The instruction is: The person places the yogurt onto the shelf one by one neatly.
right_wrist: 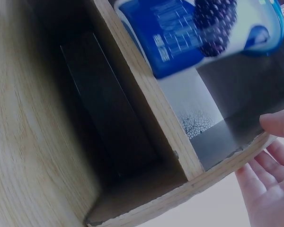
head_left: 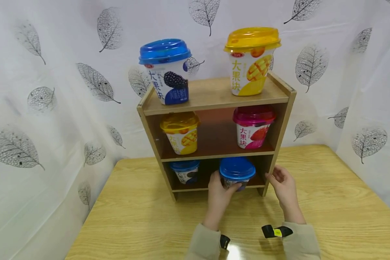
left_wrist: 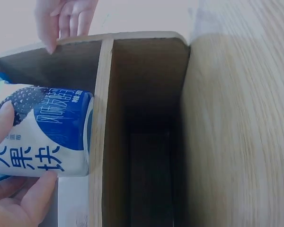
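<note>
My left hand (head_left: 217,198) grips a blue-lidded yogurt cup (head_left: 237,169) at the right of the small wooden shelf's bottom compartment. Its thumb lies across the front of the cup, which stands upright right at the board's front edge. Blackberry print shows on this yogurt cup (left_wrist: 61,125) in the left wrist view, with fingers (left_wrist: 38,196) at its side. My right hand (head_left: 284,187) holds the lower right side panel of the shelf (head_left: 281,133), thumb at the front edge and fingers (right_wrist: 270,175) outside. Another blue-lidded cup (head_left: 186,172) stands at the bottom left.
On the middle board are a yellow-lidded cup (head_left: 182,134) at left and a pink-lidded cup (head_left: 253,128) at right. Up top stand a blue-lidded cup (head_left: 165,72) and a yellow-lidded cup (head_left: 251,63). The shelf rests on a wooden table (head_left: 133,216) before a leaf-patterned curtain (head_left: 61,144).
</note>
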